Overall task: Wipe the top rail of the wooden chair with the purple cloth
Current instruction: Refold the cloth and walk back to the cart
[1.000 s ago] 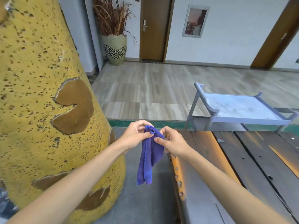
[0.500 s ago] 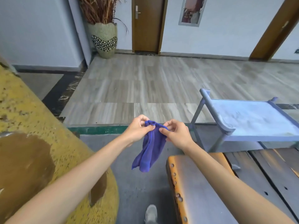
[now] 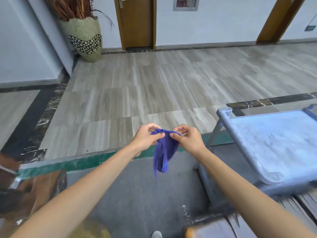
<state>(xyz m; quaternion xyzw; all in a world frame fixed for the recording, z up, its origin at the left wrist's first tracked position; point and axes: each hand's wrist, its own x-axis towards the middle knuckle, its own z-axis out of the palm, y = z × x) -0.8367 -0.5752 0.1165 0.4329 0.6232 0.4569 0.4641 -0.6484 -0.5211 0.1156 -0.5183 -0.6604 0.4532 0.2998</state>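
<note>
Out in front at chest height, the left hand [image 3: 145, 136] and right hand [image 3: 187, 138] pinch the top edge of the purple cloth [image 3: 163, 152], fingers closed; it hangs limp, looking light, soft, best bunched.

— Both forearms stretched forward, bare, converging at centre.
— Left hand [image 3: 147, 136] pinching with thumb and fingertips, knuckles up.
— Right hand [image 3: 187, 138] mirroring it, thumb and forefinger closed, just beside the left.
</note>
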